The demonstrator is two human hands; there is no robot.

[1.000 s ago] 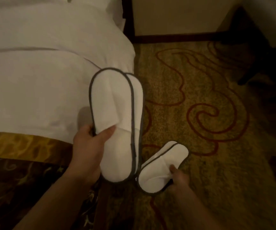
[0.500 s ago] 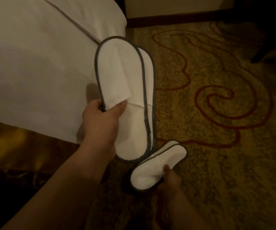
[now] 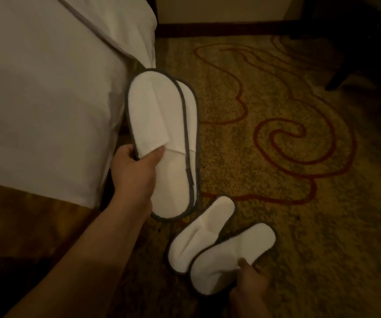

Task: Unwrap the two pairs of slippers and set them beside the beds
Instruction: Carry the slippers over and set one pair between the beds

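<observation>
White slippers, one pair held, one on the carpet (image 3: 299,226)

Left hand (image 3: 136,171) closed around a stacked pair (image 3: 162,143) beside the bed (image 3: 47,99); right hand (image 3: 249,285) pinches one slipper (image 3: 230,253), its mate (image 3: 201,235) lying touching it.

A gold-brown patterned carpet (image 3: 276,226) with looping dark red swirl lines (image 3: 299,138) covers the floor. A dark wooden skirting board (image 3: 226,31) runs along the pale wall (image 3: 226,8) at the top. A dark furniture leg (image 3: 336,79) stands at upper right.
</observation>
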